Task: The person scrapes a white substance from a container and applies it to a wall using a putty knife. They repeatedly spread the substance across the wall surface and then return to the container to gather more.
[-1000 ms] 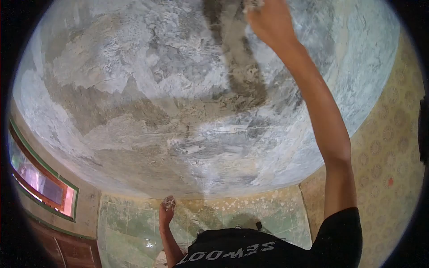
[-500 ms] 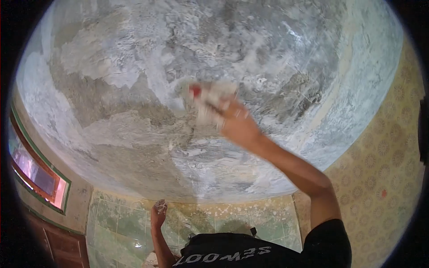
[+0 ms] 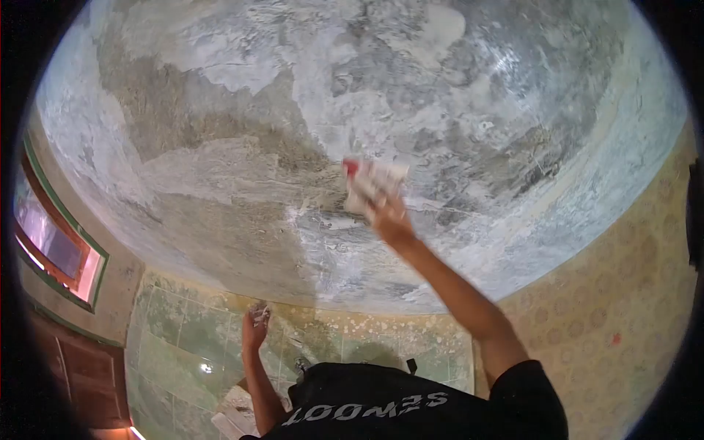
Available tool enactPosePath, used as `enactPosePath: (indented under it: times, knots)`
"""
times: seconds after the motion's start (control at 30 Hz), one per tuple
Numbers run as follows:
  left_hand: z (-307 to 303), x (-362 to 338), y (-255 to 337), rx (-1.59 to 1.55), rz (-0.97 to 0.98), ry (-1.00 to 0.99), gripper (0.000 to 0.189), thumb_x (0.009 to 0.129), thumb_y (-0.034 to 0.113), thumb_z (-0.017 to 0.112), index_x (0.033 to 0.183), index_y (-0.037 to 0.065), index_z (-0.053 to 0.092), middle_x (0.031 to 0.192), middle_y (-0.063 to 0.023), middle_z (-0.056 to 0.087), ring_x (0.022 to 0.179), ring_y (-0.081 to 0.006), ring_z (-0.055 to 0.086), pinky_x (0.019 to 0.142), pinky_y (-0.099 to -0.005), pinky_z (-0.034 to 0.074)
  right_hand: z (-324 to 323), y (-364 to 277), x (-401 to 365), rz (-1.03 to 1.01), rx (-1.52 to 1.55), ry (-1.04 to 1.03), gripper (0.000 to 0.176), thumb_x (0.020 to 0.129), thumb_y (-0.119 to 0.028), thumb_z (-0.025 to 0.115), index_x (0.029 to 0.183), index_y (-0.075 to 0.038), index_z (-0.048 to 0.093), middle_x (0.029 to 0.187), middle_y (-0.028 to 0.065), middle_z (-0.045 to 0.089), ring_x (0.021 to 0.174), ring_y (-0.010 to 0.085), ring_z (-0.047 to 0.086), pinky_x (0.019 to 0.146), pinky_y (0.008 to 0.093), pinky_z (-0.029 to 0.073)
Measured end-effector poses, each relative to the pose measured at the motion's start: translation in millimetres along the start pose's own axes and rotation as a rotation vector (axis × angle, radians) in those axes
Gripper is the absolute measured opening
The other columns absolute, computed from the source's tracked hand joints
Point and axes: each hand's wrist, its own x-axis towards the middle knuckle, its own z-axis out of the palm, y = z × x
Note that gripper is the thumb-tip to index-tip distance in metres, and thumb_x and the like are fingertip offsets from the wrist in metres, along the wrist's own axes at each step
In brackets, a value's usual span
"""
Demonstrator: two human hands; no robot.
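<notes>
In the head view, my right hand (image 3: 389,214) reaches up and forward, its fingers closed on a flat whitish piece with a red spot (image 3: 374,178). The piece lies right at the patchy grey and white wall (image 3: 220,209) and is blurred by motion. My left hand (image 3: 256,326) is low near the wall's foot, with its fingers curled in. White, plaster-like smears cover its fingers, and I cannot tell what they hold.
Green, spotted tiles (image 3: 165,323) spread below the wall. A pale, board-like thing (image 3: 236,416) lies low beside my left forearm. At left are a wooden-framed window (image 3: 70,257) and a brown door (image 3: 92,378). A patterned yellowish wall (image 3: 587,323) stands at right.
My right hand with the flat whitish piece has moved right and slightly down in the view. The view itself has shifted, and my left hand stays low and curled.
</notes>
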Motion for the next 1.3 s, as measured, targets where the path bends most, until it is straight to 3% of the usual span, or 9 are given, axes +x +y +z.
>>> enactPosePath:
  times: [0.17,0.37,0.47,0.57,0.67,0.93,1.13,1.2,1.3]
  knots:
    - [-26,-2,-17,-0.003,0.001,0.014,0.029,0.086,0.01,0.064,0.112,-0.001,0.06,0.099,-0.0135,0.066,0.092,-0.0194,0.063,0.08,-0.0304,0.048,-4,-41,-19,-0.116,0.087,-0.206,0.074,0.073,0.013,0.057,0.135,-0.026,0.043,0.142,0.0016,0.038,0.132,0.0236,0.033,0.106,0.0397,0.04]
    - [-33,19,-19,0.05,-0.018,0.006,0.03,0.088,0.015,0.063,0.114,0.001,0.06,0.103,-0.011,0.066,0.095,-0.0191,0.062,0.081,-0.0311,0.048,-168,19,166,-0.15,-0.191,0.441,0.061,0.076,0.005,0.055,0.128,-0.027,0.052,0.132,0.0127,0.049,0.115,0.0354,0.051,0.097,0.051,0.042]
    - [-30,31,-8,0.002,-0.017,-0.008,0.03,0.088,0.017,0.062,0.115,0.002,0.06,0.106,-0.0113,0.065,0.096,-0.0199,0.062,0.081,-0.0315,0.048,-222,30,239,-0.365,-0.427,0.557,0.042,0.081,-0.004,0.049,0.122,0.002,0.054,0.117,0.0173,0.059,0.115,0.0286,0.05,0.097,0.0372,0.036]
    - [-26,42,-12,-0.043,-0.021,-0.036,0.031,0.089,0.018,0.062,0.117,0.004,0.059,0.107,-0.0116,0.064,0.096,-0.0211,0.061,0.081,-0.0324,0.048,-181,49,229,0.328,-0.154,0.265,0.046,0.078,-0.002,0.054,0.124,-0.006,0.054,0.113,0.0229,0.054,0.107,0.0365,0.054,0.09,0.0506,0.045]
    - [-29,44,-17,-0.014,0.0,-0.067,0.032,0.089,0.019,0.062,0.118,0.005,0.058,0.108,-0.0114,0.063,0.095,-0.0222,0.061,0.081,-0.0337,0.048,-78,67,149,0.086,-0.839,0.046,0.068,0.078,-0.007,0.055,0.141,-0.023,0.035,0.12,0.0201,0.054,0.109,0.0357,0.052,0.094,0.0502,0.041]
    - [-77,40,-61,0.015,-0.036,-0.041,0.031,0.088,0.017,0.062,0.116,0.003,0.059,0.105,-0.0118,0.064,0.095,-0.021,0.06,0.083,-0.0339,0.047,-48,-39,57,-0.32,-0.172,-0.129,0.075,0.076,0.004,0.058,0.14,-0.028,0.036,0.146,0.0042,0.033,0.112,0.0272,0.055,0.088,0.0389,0.054]
    - [-99,41,-21,0.137,-0.109,0.038,0.031,0.088,0.014,0.062,0.114,-0.002,0.059,0.11,-0.0137,0.064,0.097,-0.0207,0.061,0.085,-0.0334,0.046,-214,-5,185,-0.023,-0.306,0.314,0.066,0.082,0.008,0.05,0.131,-0.037,0.047,0.11,0.0107,0.064,0.068,0.0177,0.065,0.048,0.0195,0.053]
    - [-97,55,-19,0.102,-0.08,-0.014,0.03,0.088,0.014,0.062,0.114,-0.001,0.059,0.11,-0.0135,0.064,0.097,-0.0204,0.061,0.085,-0.0332,0.046,-251,-3,211,0.239,-0.124,0.366,0.044,0.078,0.009,0.053,0.117,-0.009,0.061,0.114,0.0176,0.062,0.099,0.0289,0.062,0.085,0.0358,0.052]
    - [-89,66,-12,0.099,-0.001,-0.056,0.029,0.089,0.014,0.061,0.114,0.0,0.059,0.109,-0.0131,0.064,0.096,-0.0194,0.061,0.083,-0.0322,0.047,-253,21,220,0.532,-0.087,0.37,0.041,0.078,0.006,0.055,0.114,-0.011,0.063,0.116,0.0188,0.06,0.103,0.0305,0.06,0.085,0.0335,0.051]
